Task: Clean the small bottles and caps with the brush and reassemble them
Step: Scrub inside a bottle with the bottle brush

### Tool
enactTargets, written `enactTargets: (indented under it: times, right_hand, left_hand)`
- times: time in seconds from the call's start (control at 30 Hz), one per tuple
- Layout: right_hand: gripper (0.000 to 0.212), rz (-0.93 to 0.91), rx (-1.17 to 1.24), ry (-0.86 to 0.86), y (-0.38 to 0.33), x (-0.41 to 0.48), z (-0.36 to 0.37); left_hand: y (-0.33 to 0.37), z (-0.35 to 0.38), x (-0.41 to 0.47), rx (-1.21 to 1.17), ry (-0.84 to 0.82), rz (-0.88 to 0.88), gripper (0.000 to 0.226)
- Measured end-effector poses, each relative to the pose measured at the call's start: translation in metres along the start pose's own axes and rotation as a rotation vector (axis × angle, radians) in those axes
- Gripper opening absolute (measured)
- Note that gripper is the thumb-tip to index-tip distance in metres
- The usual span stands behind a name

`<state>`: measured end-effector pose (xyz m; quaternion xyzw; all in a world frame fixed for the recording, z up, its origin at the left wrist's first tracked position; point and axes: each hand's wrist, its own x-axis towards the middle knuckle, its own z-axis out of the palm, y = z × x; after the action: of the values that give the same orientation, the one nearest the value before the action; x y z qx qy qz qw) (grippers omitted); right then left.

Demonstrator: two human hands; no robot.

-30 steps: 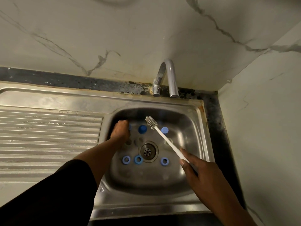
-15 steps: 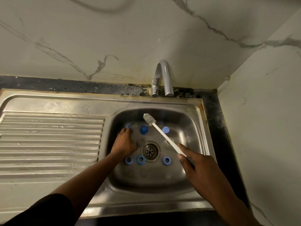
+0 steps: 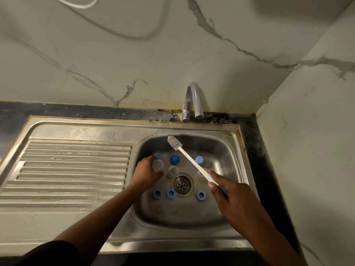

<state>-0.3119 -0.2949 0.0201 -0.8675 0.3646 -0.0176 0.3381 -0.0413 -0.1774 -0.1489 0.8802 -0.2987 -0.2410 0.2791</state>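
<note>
Bottle [image 3: 158, 164] now gripped by left hand [image 3: 147, 172]; right hand [image 3: 236, 200] holds brush [image 3: 189, 158].

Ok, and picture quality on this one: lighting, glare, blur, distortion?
Head view: dim, warm light, inside of the sink shadowed. Head view: soft glare on drainboard and tap. Head view: wide-angle lens bows the sink's straight edges. Head view: brush sharp, but the clear bottle in the left hand's grip reads faint.

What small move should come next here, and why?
Probably lift the clear bottle up to the brush. The left hand grips that bottle on the sink floor, and the right hand holds the brush with its bristle head free above the basin.
</note>
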Motion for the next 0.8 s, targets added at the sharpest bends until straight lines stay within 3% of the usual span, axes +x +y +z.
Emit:
enactTargets:
  times: [0.2, 0.33, 0.57, 0.8]
  right_hand:
    - [0.043, -0.085, 0.013, 0.02, -0.018, -0.008, -0.007]
    - [0.043, -0.165, 0.005, 0.071, -0.031, -0.012, -0.013]
    - [0.044, -0.301, 0.055, 0.087, -0.059, -0.016, -0.014]
    - [0.05, -0.352, 0.028, 0.032, -0.078, -0.01, -0.009]
  left_hand:
    - [0.026, -0.056, -0.028, -0.257, 0.102, 0.051, 0.047]
    - [0.04, -0.093, -0.045, -0.562, 0.165, 0.026, 0.047]
    - [0.075, -0.148, -0.08, -1.253, 0.075, 0.058, 0.05]
    - [0.084, -0.158, -0.097, -1.368, 0.239, 0.046, 0.041]
